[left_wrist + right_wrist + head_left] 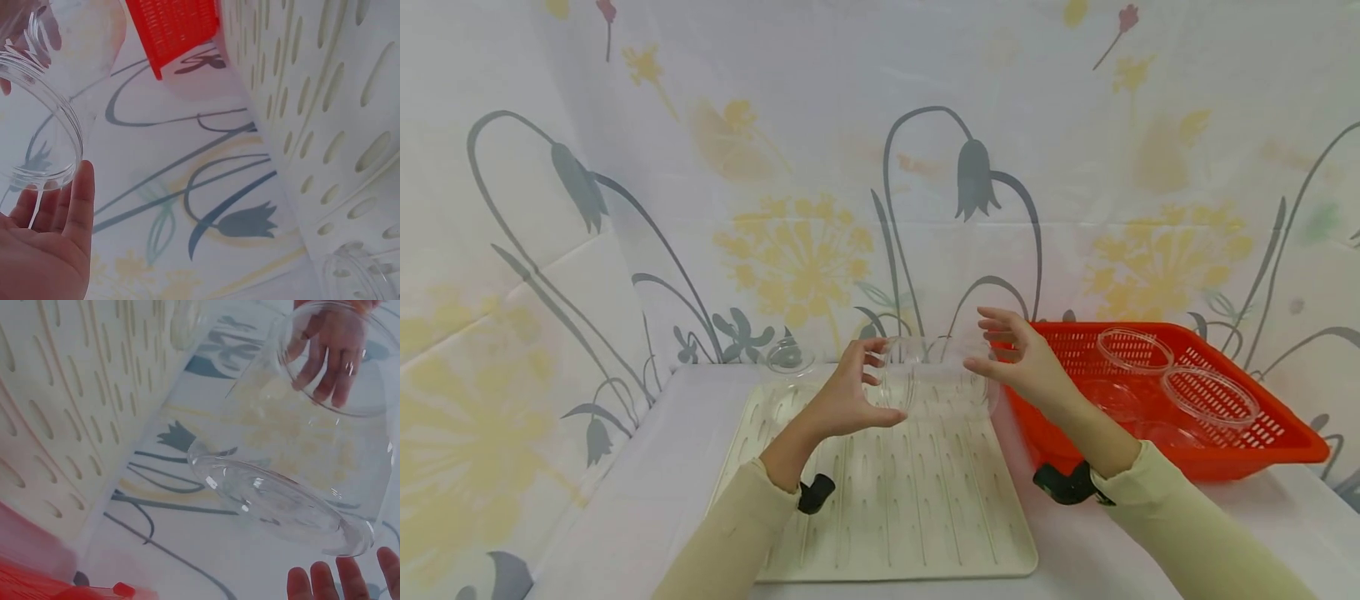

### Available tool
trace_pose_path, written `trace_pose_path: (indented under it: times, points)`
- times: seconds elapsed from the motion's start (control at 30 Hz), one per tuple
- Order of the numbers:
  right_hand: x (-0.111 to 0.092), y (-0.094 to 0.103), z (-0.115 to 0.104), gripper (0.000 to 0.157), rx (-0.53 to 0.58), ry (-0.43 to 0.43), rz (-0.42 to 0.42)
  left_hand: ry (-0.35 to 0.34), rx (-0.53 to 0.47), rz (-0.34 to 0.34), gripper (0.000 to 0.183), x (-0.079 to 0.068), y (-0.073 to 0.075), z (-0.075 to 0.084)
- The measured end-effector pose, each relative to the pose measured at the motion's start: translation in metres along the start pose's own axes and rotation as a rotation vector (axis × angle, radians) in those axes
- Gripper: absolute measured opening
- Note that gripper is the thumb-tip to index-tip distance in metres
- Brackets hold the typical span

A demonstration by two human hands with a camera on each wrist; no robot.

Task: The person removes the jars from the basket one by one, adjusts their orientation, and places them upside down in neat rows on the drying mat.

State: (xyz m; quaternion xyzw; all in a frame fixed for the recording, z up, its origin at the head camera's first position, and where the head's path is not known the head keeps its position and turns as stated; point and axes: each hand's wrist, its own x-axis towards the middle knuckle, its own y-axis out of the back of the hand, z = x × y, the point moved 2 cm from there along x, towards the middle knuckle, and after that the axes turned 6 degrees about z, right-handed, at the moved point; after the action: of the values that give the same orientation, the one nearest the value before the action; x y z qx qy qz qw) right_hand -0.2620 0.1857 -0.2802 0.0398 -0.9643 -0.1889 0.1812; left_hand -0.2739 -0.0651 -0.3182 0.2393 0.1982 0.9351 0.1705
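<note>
A clear jar (pixel 936 379) lies on its side in the air above the cream ridged mat (pixel 887 517). My left hand (pixel 850 396) grips it around the mouth end, thumb below and fingers above; the threaded rim shows in the left wrist view beside the fingertips (pixel 82 187). Just off the jar's base, my right hand (pixel 1026 358) has its fingers spread. In the right wrist view, the right fingertips (pixel 350 578) stand close to the round base, and the left hand shows through the jar.
Another clear jar (pixel 786 387) stands at the mat's far left corner. To the right, a red basket (pixel 1262 456) holds several clear jars, with round rims (pixel 1210 396) near its top. A flowered sheet (pixel 820 167) hangs behind the white tabletop (pixel 632 500).
</note>
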Motion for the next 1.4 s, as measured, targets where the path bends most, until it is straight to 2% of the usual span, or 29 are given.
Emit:
trace_pose_path:
  times: [0.23,0.63,0.83,0.9,1.13,1.4]
  points:
    - [-0.007,0.0,0.008,0.068,0.053,-0.038,0.02,-0.004,-0.016,0.017,0.09,0.0,-0.001,0.001]
    - [-0.018,-0.009,0.025,0.07,0.075,-0.097,0.067,0.007,-0.016,0.033,0.09,0.001,0.0,0.0]
    - [-0.025,-0.014,0.027,0.068,0.129,-0.124,0.074,0.035,-0.038,0.022,0.086,-0.007,0.004,0.033]
    - [-0.027,-0.016,0.03,0.068,0.144,-0.136,0.069,0.027,-0.043,0.023,0.084,-0.008,0.005,0.038]
    - [-0.032,-0.022,0.037,0.062,0.195,-0.179,0.042,0.008,-0.06,0.036,0.085,-0.007,0.006,0.037]
    - [-0.034,-0.029,0.043,0.058,0.233,-0.226,-0.01,-0.026,-0.053,0.063,0.092,0.002,0.001,0.002]
